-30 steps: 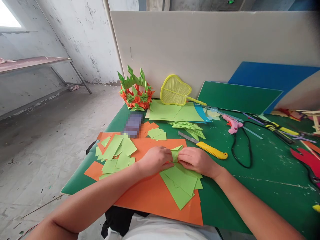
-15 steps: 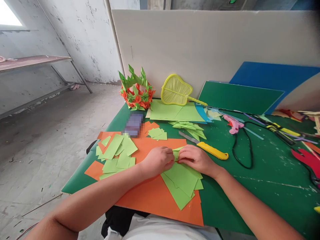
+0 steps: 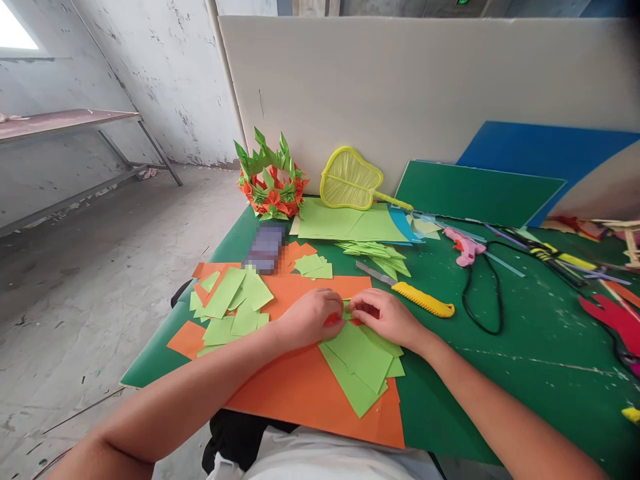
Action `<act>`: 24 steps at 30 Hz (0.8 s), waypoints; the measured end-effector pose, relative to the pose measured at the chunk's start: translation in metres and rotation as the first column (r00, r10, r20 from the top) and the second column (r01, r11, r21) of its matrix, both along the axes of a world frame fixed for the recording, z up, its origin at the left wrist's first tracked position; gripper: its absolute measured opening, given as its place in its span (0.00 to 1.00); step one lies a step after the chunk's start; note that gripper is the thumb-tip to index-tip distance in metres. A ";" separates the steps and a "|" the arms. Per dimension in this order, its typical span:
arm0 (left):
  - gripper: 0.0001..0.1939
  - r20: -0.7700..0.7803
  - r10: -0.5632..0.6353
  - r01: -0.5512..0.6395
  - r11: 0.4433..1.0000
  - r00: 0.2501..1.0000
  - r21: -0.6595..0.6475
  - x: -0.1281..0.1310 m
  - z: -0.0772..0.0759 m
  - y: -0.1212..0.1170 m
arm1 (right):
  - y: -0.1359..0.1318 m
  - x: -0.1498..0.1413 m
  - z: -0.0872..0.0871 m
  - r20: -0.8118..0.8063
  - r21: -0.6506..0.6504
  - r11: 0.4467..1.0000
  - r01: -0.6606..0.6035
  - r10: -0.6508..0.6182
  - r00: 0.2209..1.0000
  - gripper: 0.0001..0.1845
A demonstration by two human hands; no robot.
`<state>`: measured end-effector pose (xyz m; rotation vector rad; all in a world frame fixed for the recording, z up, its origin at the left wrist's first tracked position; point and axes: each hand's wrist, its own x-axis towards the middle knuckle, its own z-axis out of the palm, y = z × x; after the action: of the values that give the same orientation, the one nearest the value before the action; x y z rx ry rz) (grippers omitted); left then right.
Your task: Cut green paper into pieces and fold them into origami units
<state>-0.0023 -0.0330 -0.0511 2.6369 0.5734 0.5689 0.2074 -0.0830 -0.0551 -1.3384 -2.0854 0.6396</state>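
My left hand (image 3: 313,320) and my right hand (image 3: 385,317) meet over an orange sheet (image 3: 300,393), fingers closed on a small piece of green paper (image 3: 347,309) between them. Most of that piece is hidden by the fingertips. Just below my hands, several green paper pieces (image 3: 360,360) lie overlapping on the orange sheet. Left of my left hand is a loose pile of green rectangles (image 3: 227,293). A smaller stack of green paper (image 3: 314,267) sits beyond my hands.
Right of my hands lies a yellow utility knife (image 3: 425,300), its blade out. Farther back are folded green pieces (image 3: 377,255), a pink glue gun (image 3: 465,247) with a black cord, a yellow fan (image 3: 351,179) and an orange-and-green paper-folded ring (image 3: 273,183). A pixelated rectangle (image 3: 265,248) lies left.
My fingers have shifted around the small green paper, and less of it shows now. The right fingertips have drawn slightly left and in. The whole view has shifted slightly.
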 end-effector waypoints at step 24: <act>0.07 -0.144 0.339 -0.314 0.934 0.930 0.172 0.008 -0.001 -0.015 | -0.002 -0.005 0.003 0.037 0.014 0.999 0.033 -0.033 0.999 0.06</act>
<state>0.0058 -0.0484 -0.0523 2.7632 1.0791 0.4948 0.2019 -0.0854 -0.0522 -1.3844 -2.0888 0.5900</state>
